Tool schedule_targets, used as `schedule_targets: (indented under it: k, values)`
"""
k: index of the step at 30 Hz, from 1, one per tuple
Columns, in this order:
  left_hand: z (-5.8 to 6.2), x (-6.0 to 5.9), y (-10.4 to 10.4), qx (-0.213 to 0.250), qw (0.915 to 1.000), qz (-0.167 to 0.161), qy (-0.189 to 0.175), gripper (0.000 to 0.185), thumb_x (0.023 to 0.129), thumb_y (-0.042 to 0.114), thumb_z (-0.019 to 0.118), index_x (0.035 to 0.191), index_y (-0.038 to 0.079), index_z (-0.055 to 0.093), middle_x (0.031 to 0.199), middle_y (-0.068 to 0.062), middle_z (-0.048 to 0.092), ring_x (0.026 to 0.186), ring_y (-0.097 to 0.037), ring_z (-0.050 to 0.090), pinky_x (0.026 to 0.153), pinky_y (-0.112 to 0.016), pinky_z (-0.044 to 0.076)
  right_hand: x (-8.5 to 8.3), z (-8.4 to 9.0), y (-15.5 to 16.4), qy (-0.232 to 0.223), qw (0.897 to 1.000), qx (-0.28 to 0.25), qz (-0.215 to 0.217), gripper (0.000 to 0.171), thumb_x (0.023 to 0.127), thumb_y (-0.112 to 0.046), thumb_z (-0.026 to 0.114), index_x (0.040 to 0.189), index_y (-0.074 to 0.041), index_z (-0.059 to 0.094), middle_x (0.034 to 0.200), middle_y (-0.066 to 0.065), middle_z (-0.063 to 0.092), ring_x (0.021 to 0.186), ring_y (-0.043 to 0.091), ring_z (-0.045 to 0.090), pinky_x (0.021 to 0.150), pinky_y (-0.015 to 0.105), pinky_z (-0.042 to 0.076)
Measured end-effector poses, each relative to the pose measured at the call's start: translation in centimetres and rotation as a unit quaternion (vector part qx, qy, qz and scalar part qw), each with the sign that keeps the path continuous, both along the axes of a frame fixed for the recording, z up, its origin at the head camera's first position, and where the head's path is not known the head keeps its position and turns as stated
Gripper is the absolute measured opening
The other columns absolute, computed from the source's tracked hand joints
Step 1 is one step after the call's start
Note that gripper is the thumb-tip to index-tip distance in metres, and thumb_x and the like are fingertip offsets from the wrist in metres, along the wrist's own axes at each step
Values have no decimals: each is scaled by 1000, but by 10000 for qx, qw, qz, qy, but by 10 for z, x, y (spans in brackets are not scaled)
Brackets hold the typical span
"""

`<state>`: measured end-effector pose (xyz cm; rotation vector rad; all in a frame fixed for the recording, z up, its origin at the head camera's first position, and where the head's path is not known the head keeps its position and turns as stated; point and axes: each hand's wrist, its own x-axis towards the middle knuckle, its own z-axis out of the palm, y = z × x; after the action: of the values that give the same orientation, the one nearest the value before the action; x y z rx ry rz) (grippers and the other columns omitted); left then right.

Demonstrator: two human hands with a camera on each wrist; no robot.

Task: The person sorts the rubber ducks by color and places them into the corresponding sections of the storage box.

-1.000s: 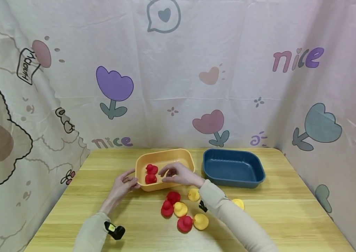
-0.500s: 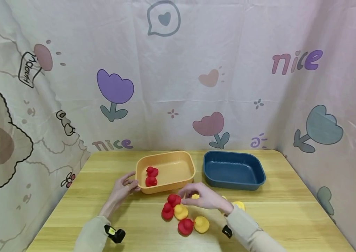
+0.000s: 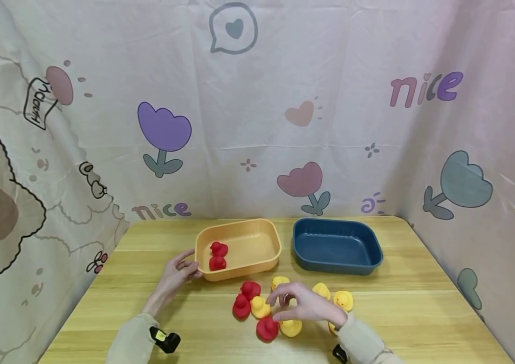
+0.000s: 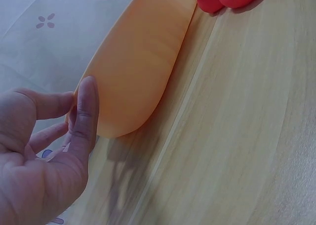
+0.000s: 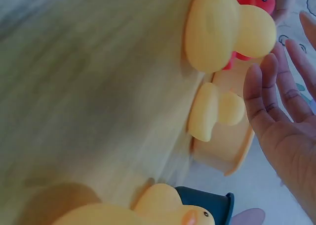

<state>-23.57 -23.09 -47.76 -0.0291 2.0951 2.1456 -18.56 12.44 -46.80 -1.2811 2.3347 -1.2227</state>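
My left hand (image 3: 173, 278) pinches the left corner of an orange-yellow basin (image 3: 239, 273) between thumb and fingers; the left wrist view has the thumb against its outer wall. Two red rubber ducks (image 3: 217, 263) sit inside at the left end. Over the ducks on the table hovers my right hand (image 3: 305, 302), fingers loosely bent and holding nothing. Just left of it are a yellow rubber duck (image 3: 260, 307) and a red rubber duck (image 3: 267, 329). Another yellow duck (image 3: 291, 329) lies partly under the hand. In the right wrist view, its fingers (image 5: 254, 94) are apart from the ducks.
A dark blue basin (image 3: 337, 265) with nothing in it stands right of the orange one. Two more red ducks (image 3: 241, 307) lie in front of the orange basin. Further yellow ducks (image 3: 343, 300) are scattered to the right. A printed cloth (image 3: 239, 126) hangs behind the wooden table (image 3: 148, 237).
My right hand has come out of the orange basin and moved toward me and right, over the ducks on the table. The left hand has kept its hold on the basin's corner.
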Motion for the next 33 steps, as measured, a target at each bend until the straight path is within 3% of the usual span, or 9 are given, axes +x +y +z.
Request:
schedule_targets:
  k: [6,15,23,33]
  values:
    - [0,0,0,9,10000,-19,35,58,87,6,54,138,3,27,95,-14,58,69,-11,64,72,-25,57,0,-4,0,-70,9997,212,60,29,78,-26,68,102,-12,63,93,4,64,73,21,56,64,22,53]
    - [4,2,1,71,9998,-190,-14,60,88,5,52,139,0,22,89,-4,59,69,-11,64,77,-32,56,-1,-9,-1,-424,9985,209,286,28,77,-23,69,101,-10,63,90,10,61,72,26,56,62,24,53]
    - [2,1,1,106,9998,-143,14,62,87,7,54,140,2,22,89,-4,60,69,-9,63,75,-28,57,-1,-12,-6,-467,9976,209,472,24,76,-24,69,97,-15,64,84,11,60,72,26,55,60,24,52]
    - [1,2,1,76,9999,-98,-20,61,87,7,54,140,2,22,89,-4,59,69,-9,63,74,-28,57,-3,-11,-8,-494,9951,506,690,24,78,-29,68,99,-20,65,87,-1,61,74,22,55,62,20,51]
